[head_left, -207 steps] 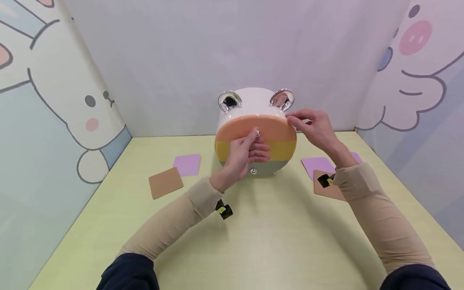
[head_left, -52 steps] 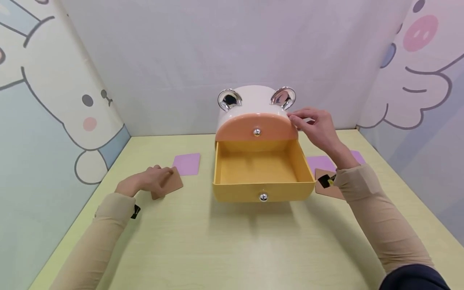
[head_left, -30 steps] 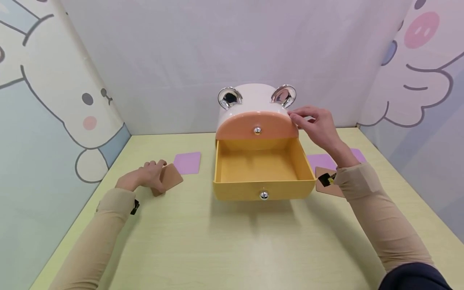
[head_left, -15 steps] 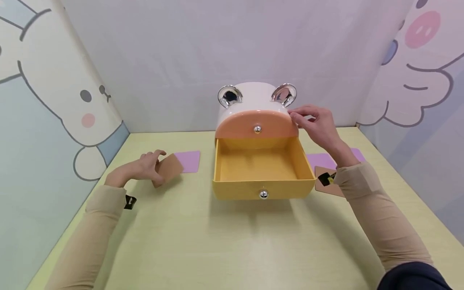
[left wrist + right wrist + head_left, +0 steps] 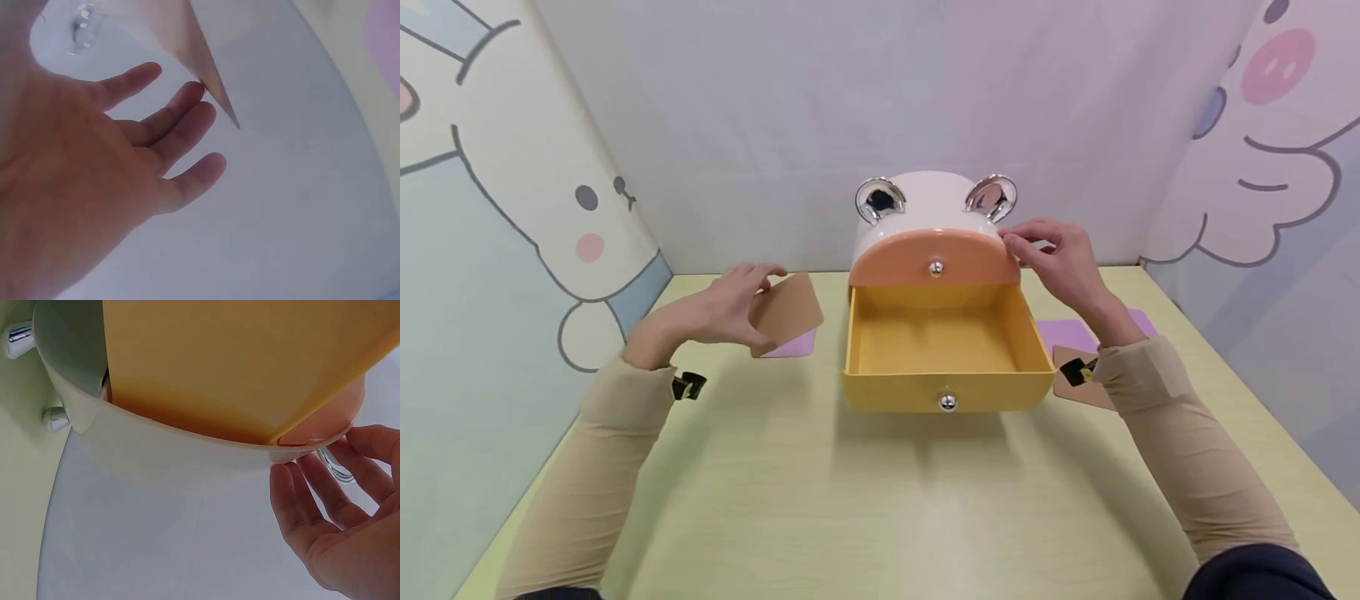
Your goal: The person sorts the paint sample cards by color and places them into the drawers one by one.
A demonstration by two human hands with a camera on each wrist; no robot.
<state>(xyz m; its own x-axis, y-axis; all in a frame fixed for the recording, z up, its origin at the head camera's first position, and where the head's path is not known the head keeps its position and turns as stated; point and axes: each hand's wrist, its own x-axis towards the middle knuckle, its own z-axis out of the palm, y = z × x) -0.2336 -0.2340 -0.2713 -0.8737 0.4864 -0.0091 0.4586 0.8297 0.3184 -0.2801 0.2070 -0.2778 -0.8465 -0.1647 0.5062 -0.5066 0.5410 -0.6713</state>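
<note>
My left hand [image 5: 730,307] pinches a brown square card [image 5: 790,308] with rounded corners, raised and tilted above the table in the head view. In the left wrist view the card [image 5: 200,69] shows edge-on by the fingertips. A small storage box [image 5: 925,200] with silver ears stands at the back, its yellow middle drawer [image 5: 947,392] pulled out and bare inside. The peach drawer [image 5: 895,262] above it is closed. At the box's upper right edge, my right hand [image 5: 1060,262] grips the rim; the right wrist view shows its fingers [image 5: 284,494] against the white casing.
A purple square card [image 5: 793,344] lies under the raised brown one. To the right of the box are purple cards [image 5: 1067,333] and another brown card [image 5: 1078,390], partly covered by the right forearm. Printed cartoon walls [image 5: 550,208] border the table [image 5: 880,500].
The left hand let go of the upper knob after the yellow drawer came out, then took the brown card off the table and lifted it up and rightward. The right hand has stayed on the box.
</note>
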